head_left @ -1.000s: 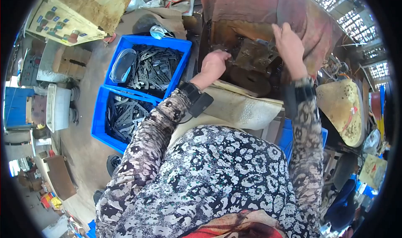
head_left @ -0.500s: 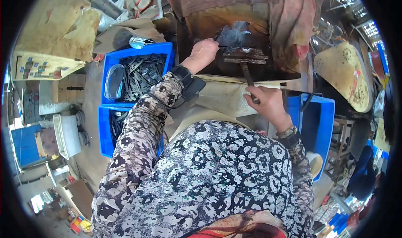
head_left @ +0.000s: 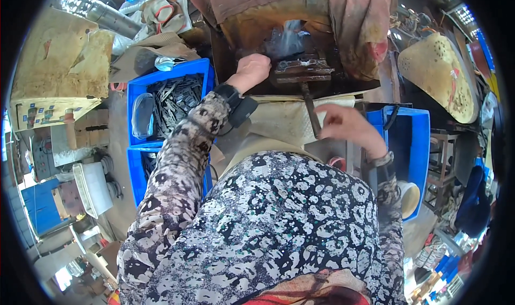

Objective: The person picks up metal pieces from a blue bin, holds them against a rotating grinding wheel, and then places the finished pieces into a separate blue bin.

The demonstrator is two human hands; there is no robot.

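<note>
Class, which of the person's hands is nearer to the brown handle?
Right. The right hand is close beside the brown handle on its right; the left hand is farther, to its upper left.

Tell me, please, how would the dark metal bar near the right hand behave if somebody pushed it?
The dark metal bar would probably feel stiff, as it looks straight and solid. It may move with the brown metal plate rather than roll freely, since its upper end seems joined there. Its dull surface suggests it is not very slippery.
</note>
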